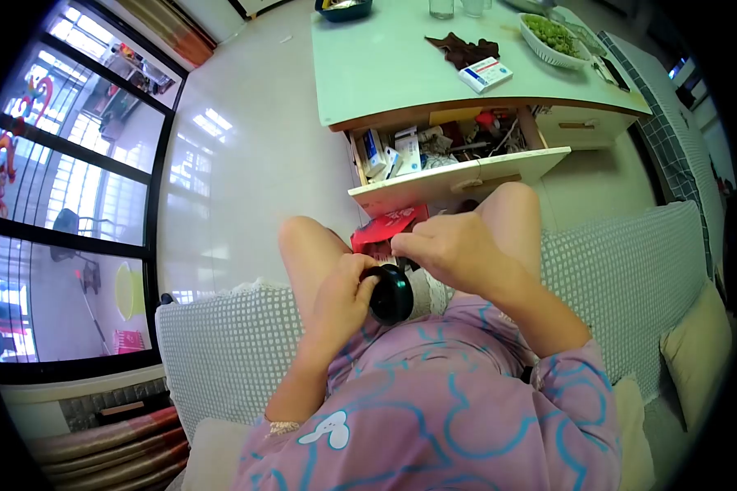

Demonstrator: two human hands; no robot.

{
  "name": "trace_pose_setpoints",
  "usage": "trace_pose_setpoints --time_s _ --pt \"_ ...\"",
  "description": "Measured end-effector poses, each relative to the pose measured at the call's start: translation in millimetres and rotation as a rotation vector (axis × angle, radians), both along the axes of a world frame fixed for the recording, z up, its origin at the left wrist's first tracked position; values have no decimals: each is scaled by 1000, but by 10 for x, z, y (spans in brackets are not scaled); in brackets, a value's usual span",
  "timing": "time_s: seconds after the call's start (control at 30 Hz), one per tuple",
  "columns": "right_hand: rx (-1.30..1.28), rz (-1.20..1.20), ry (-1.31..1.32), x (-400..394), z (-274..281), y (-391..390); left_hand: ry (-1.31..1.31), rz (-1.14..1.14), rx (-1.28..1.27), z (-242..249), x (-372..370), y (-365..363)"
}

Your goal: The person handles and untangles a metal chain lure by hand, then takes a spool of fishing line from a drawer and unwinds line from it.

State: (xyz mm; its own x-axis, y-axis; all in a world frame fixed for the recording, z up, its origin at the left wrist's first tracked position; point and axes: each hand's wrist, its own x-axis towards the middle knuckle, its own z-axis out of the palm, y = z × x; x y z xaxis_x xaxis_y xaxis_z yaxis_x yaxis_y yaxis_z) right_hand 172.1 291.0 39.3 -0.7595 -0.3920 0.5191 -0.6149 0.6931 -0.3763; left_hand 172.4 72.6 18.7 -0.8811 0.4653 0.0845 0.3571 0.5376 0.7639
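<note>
Bright daylight from the window [65, 188] at left, glare patches on the floor [246, 139], strong fisheye bending, black vignette at corners, slight softness overall, faint shadows.

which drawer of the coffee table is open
The left drawer, pulled out and crammed with boxes and clutter. The right drawer, with the wooden handle, sits shut.

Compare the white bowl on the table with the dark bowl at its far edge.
The white bowl sits at the table's right side; the dark bowl sits at the far edge, partly cut off by the frame. The white bowl holds green food; the dark bowl's contents are too small to tell. Both rest upright on the pale tabletop.
</note>
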Motion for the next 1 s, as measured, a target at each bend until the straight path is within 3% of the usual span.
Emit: trace_pose_setpoints --time_s 0.1,0.2,0.23,0.3,0.33,0.4,0.5,0.6,0.7,0.77,0.87,1.0 --pt "32 -29 -100 83 16 -13 2 110 4 -30 23 29" --pt "-229 -88 -55 180 -28 -79 257 291 67 -125 -8 25" --pt "-252 -114 -93 223 -10 -94 221 295 55 -155 6 34" --pt "-276 -140 -142 313 36 -106 83 400 372 -192 -10 53" --pt "-353 -139 -208 343 54 -100 72 403 369 -238 -16 51" --pt "-429 -140 -274 387 48 -103 30 409 592 -324 -29 47" --pt "-638 -164 -480 435 43 -131 -163 377 800 -243 16 159" --pt "-860 -204 -708 468 53 -126 -191 429 900 -156 8 265" --pt "-930 -216 -776 488 40 -79 -273 419 802 -106 -3 211" --pt "-1040 -195 -1004 504 121 -12 -311 416 835 -136 -16 173" --pt "-1173 -39 -846 513 47 -31 -344 432 870 -115 -29 175" --pt "-1241 13 -839 519 41 -46 -347 453 874 -45 -50 213"
